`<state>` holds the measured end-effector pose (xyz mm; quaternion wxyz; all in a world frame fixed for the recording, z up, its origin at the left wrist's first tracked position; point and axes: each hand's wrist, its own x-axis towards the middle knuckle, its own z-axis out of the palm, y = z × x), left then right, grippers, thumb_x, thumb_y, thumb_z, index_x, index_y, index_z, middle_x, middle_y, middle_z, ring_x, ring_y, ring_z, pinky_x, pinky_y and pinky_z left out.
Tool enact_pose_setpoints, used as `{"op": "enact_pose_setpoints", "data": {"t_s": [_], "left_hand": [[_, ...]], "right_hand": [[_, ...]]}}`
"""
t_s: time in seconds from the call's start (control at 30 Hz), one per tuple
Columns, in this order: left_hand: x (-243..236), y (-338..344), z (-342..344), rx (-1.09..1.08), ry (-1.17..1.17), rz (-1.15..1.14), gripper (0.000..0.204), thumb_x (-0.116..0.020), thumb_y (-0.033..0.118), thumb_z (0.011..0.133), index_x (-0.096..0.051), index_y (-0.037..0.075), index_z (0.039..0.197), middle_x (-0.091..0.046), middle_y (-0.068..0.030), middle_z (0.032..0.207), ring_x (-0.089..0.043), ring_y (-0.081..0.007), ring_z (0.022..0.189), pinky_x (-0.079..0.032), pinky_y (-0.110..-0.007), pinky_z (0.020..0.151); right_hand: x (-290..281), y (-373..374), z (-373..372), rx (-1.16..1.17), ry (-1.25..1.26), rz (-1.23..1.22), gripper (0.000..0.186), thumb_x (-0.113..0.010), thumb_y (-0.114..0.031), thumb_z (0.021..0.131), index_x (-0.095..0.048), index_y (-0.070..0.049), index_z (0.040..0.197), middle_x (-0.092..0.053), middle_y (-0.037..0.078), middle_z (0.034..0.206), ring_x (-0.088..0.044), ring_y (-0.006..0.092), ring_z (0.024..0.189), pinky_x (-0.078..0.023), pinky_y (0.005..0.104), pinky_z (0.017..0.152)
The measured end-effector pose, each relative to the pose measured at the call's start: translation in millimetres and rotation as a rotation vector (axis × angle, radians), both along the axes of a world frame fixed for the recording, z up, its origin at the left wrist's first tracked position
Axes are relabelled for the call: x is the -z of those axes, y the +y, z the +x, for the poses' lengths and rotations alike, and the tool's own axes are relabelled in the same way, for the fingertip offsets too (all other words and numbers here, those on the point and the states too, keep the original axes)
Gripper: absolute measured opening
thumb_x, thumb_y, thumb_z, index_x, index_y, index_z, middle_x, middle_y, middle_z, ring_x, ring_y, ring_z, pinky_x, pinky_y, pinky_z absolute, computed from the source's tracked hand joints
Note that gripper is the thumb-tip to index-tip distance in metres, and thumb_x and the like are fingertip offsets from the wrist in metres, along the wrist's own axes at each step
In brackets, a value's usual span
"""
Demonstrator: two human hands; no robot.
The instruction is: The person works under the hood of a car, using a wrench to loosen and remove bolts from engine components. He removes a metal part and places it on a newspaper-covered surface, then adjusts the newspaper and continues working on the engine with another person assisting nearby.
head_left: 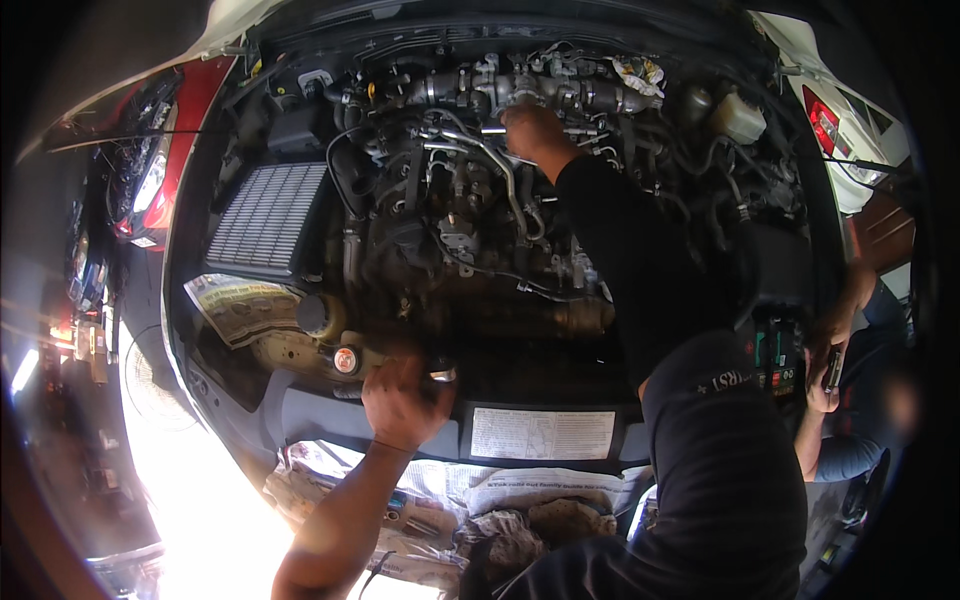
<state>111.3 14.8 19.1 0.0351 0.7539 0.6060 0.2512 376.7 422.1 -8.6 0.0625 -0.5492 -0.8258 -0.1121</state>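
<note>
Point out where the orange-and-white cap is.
The orange-and-white cap sits left of centre in the head view, just up and left of the left hand, below the larger yellowish cap.

The left forearm [345,510], bare, slants up from the lower edge to a left hand [405,400] held back upward, wrist nearly straight, its fingers bent forward and blurred, so how firmly they close is hard to say. The right arm [640,260], in a dark sleeve, stretches much farther forward and leans leftward; its right hand [535,130] is bare, knuckles up, fingers curled under, well apart from the left.
</note>
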Motion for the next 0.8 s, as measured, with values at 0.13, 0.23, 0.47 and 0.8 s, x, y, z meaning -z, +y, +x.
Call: {"op": "enact_pose_setpoints", "data": {"t_s": [0.13,0.23,0.47,0.8], "left_hand": [[-2.5,0.8,1.5,0.002,0.036,0.001,0.028,-0.079,0.032,0.078,-0.069,0.009,0.09,-0.067,-0.0103,0.081,-0.068,-0.0346,0.077,-0.052,-0.047,0.07],[-2.0,0.5,1.8,-0.001,0.011,-0.009,0.029,-0.075,0.03,0.075,-0.075,0.011,0.097,-0.07,-0.0126,0.084,-0.067,-0.0375,0.076,-0.053,-0.048,0.071],[2.1,-0.2,0.5,0.005,0.008,-0.002,0.029,-0.077,0.032,0.076,-0.072,0.009,0.093,-0.069,-0.0131,0.084,-0.068,-0.0376,0.077,-0.052,-0.048,0.072],[1.3,-2.5,-1.1,-0.015,0.075,-0.032,0.03,-0.078,0.035,0.076,-0.07,0.009,0.089,-0.068,-0.0151,0.084,-0.068,-0.0372,0.078,-0.052,-0.049,0.07]], "right_hand": [[-3.8,-9.8,-3.0,0.117,-0.001,-0.09,0.021,-0.071,-0.016,0.091,-0.08,-0.016,0.11,-0.08,0.005,0.119,-0.077,0.0304,0.113,-0.064,0.0451,0.089],[-4.9,-11.5,-6.2,0.122,0.001,-0.111,0.021,-0.066,-0.017,0.098,-0.08,-0.018,0.113,-0.079,0.002,0.125,-0.075,0.0284,0.12,-0.062,0.0433,0.094],[2.3,-12.6,-7.5,0.123,0.087,-0.122,0.025,-0.059,-0.017,0.102,-0.079,-0.016,0.117,-0.076,0.005,0.132,-0.074,0.0295,0.121,-0.061,0.0435,0.098],[5.3,-10.2,-0.8,0.09,0.122,-0.087,0.023,-0.059,-0.019,0.101,-0.081,-0.016,0.11,-0.079,0.008,0.122,-0.076,0.0319,0.111,-0.062,0.0463,0.092]]}}
